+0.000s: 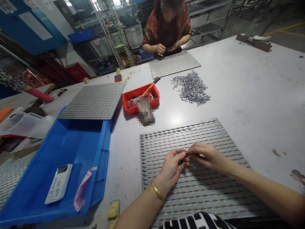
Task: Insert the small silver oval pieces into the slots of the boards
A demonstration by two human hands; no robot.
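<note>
Over a grey ridged metal plate [190, 187], my two hands meet fingertip to fingertip. My left hand [175, 163], with a gold bracelet [157, 190] at the wrist, is closed, thumb against curled fingers. My right hand [206, 155] pinches at the same spot from the right. Whatever lies between the fingertips is too small and hidden to name. Dark oval metal pieces [143, 154] sit in the plate's slots along its left edge and far edge. Beyond the plate lies a loose pile of small grey oval pieces [194, 89].
A red tray [128, 109] holds small parts and an orange-handled tool [150, 87]. Left of me stands a blue bin [100, 181] with a white device [58, 184] inside and another slotted plate [95, 100] across its far end. Opposite, a co-worker [166, 31] handles a similar plate [175, 65].
</note>
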